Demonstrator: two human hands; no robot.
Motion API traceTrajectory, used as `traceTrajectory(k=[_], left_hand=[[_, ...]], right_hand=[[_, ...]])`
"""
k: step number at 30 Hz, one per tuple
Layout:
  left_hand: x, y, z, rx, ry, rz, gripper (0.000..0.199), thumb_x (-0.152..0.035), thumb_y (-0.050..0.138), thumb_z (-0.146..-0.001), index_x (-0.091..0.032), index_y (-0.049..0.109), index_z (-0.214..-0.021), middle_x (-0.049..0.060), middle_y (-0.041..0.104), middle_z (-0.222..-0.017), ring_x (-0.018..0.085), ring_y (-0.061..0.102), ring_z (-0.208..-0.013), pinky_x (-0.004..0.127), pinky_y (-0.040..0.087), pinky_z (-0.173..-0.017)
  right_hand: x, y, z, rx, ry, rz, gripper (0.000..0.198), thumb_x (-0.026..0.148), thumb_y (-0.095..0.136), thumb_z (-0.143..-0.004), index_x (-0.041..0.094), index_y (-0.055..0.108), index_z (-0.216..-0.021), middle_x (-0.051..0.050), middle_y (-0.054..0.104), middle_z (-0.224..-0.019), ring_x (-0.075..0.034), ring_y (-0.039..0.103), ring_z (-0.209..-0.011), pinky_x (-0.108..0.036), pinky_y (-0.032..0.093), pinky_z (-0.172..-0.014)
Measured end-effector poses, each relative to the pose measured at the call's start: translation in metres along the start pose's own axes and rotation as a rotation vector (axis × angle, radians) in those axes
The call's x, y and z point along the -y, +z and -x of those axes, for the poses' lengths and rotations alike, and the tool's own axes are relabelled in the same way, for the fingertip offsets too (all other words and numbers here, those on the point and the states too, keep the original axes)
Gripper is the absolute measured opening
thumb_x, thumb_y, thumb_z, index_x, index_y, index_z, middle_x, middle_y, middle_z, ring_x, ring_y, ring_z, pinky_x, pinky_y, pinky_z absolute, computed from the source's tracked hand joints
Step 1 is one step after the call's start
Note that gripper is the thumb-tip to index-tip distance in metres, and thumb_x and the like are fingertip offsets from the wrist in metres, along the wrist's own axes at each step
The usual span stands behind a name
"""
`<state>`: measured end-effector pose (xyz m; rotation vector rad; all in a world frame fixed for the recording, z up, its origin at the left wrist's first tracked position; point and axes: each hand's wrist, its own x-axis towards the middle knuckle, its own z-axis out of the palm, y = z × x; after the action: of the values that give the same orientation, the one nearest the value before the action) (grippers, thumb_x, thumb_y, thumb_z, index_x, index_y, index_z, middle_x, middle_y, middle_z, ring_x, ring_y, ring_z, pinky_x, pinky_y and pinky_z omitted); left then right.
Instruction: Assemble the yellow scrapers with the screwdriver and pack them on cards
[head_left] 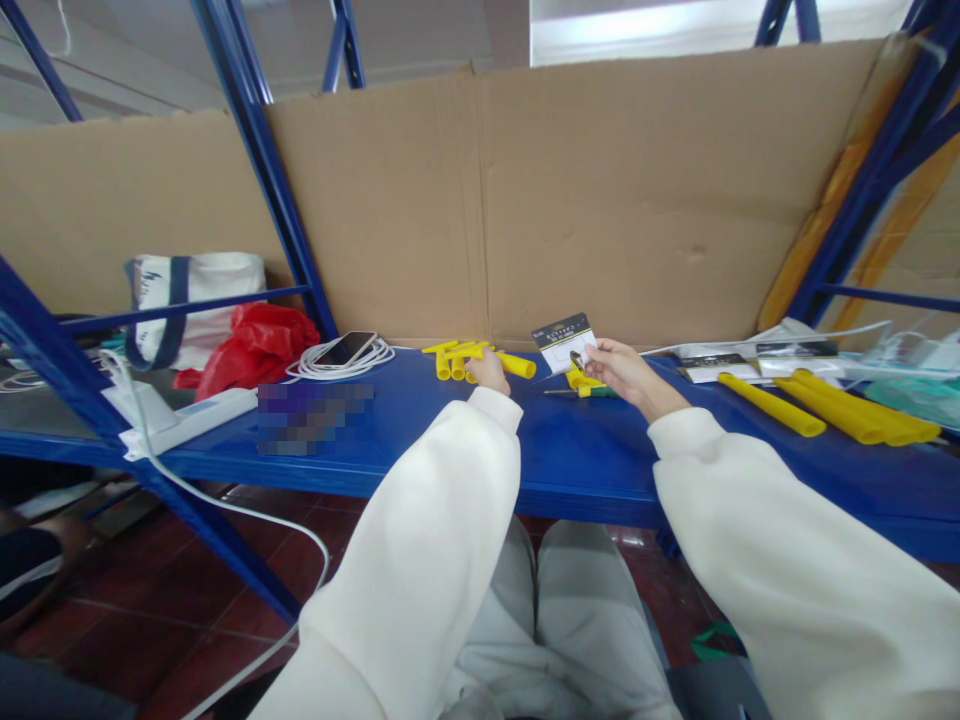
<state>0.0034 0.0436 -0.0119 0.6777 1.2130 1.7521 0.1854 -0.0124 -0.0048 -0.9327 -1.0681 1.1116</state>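
My left hand (489,372) rests on a bunch of short yellow tubes (457,360) lying on the blue shelf (585,450), its fingers closed on one yellow tube (517,365). My right hand (619,370) pinches a small metal piece (576,358) in front of a white card with a black header (562,340). Just under that hand lie a small yellow part (576,380) and a screwdriver with a green and yellow handle (581,391). White sleeves cover both arms.
Long yellow tubes (840,410) and flat packets (750,358) lie to the right. A phone (346,349) on coiled white cable, a red bag (259,345), a tote bag (191,300) and a power strip (187,420) sit left. Cardboard (600,200) backs the shelf.
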Motion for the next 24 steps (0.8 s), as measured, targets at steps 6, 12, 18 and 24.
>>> traceTrajectory(k=[6,12,18,24], left_hand=[[-0.003,0.001,0.011,0.109,-0.043,0.048,0.022,-0.017,0.044,-0.097,-0.013,0.058,-0.113,0.008,0.071,-0.092,0.017,0.071,-0.079,0.027,0.055,-0.061],[-0.006,-0.002,0.017,0.252,-0.077,0.099,0.014,-0.014,0.044,-0.095,-0.015,0.057,-0.098,0.002,0.065,-0.074,0.014,0.066,-0.072,0.024,0.053,-0.063],[-0.006,-0.001,0.017,0.241,-0.073,0.147,0.011,-0.014,0.044,-0.094,-0.018,0.054,-0.096,-0.002,0.060,-0.071,0.011,0.063,-0.070,0.021,0.050,-0.062],[0.002,0.003,0.012,0.311,-0.041,0.060,0.010,-0.017,0.050,-0.090,-0.018,0.057,-0.084,-0.002,0.059,-0.062,0.014,0.066,-0.067,0.026,0.053,-0.062]], right_hand=[[0.000,0.009,0.009,0.003,0.011,-0.006,0.016,0.006,0.073,-0.079,0.017,0.065,-0.070,-0.001,0.071,-0.066,-0.008,0.064,-0.052,-0.016,0.056,-0.057],[-0.001,0.007,0.006,-0.001,-0.008,-0.031,0.015,0.005,0.075,-0.077,0.016,0.066,-0.071,-0.001,0.073,-0.070,-0.008,0.067,-0.053,-0.017,0.058,-0.062],[0.000,0.009,0.008,0.027,0.006,-0.036,0.014,0.006,0.076,-0.077,0.016,0.068,-0.073,-0.002,0.073,-0.069,-0.012,0.071,-0.057,-0.021,0.060,-0.064],[0.000,0.010,0.010,0.046,0.012,-0.063,0.015,0.004,0.078,-0.074,0.015,0.068,-0.070,-0.003,0.073,-0.066,-0.012,0.070,-0.054,-0.021,0.061,-0.064]])
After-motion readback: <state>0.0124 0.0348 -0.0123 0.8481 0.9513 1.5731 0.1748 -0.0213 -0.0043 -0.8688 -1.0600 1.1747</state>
